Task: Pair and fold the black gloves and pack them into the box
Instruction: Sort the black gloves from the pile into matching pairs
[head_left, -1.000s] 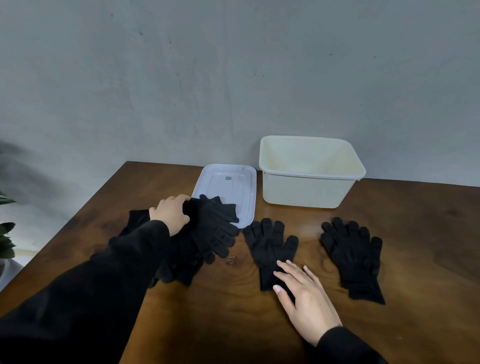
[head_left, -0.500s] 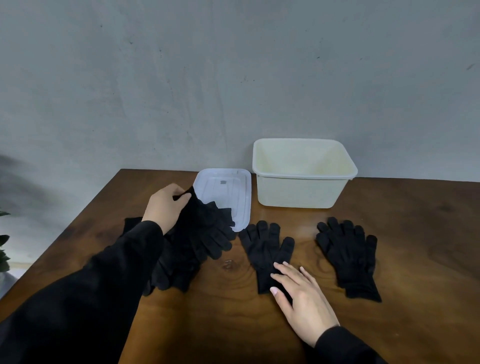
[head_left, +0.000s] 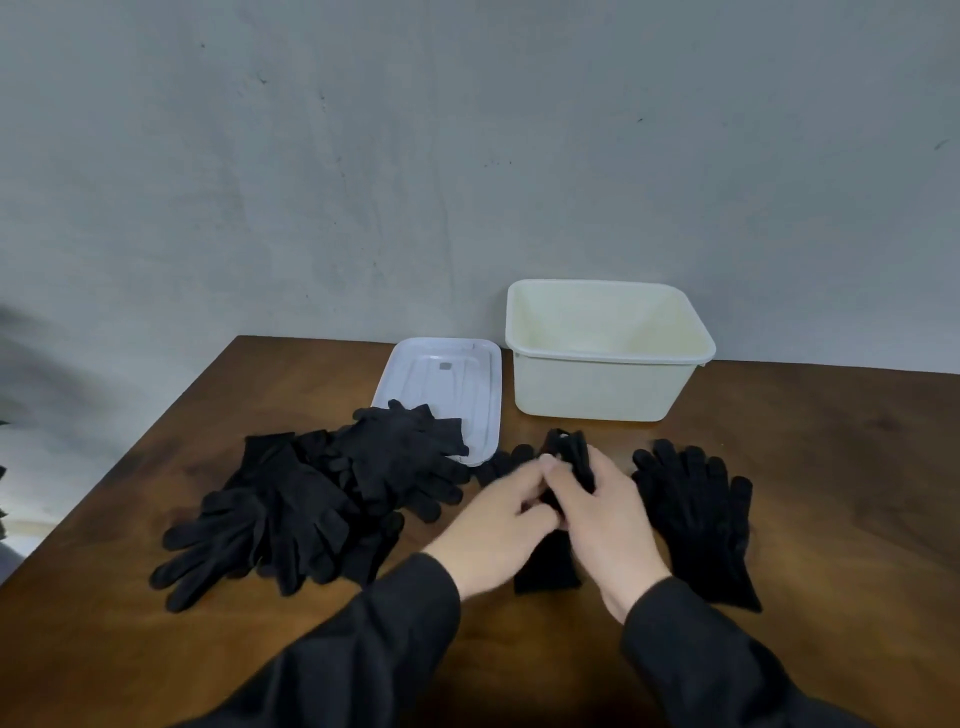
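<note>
Two black sleeves (head_left: 374, 654) reach in from the near edge over the brown wooden desk (head_left: 841, 519). The left hand (head_left: 493, 525) and right hand (head_left: 602, 519) meet at the middle of the desk, touching each other, both working on the same black glove (head_left: 550, 571). The right hand's fingers (head_left: 566, 488) are curled round the glove's upper part, which is lifted and bunched above the hands, while its cuff end lies flat on the desk beneath the wrists. The left hand is blurred; its fingers (head_left: 524, 480) appear to pinch the same glove, though the exact grip cannot be made out.

Just right of the hands, a second pair of gloves (head_left: 696, 514) lies flat, finger tips pointing away from the person. To the left sits a loose heap of black gloves (head_left: 311, 499), overlapping one another, some spread toward the near left.

Farther back, the heap's far edge rests on the near end of a white lid (head_left: 441, 374), which lies flat on the desk. Beside the lid on the right stands the cream plastic box (head_left: 597, 384), open at the top, with no gloves showing in it. Behind everything rises a grey wall (head_left: 467, 156).
</note>
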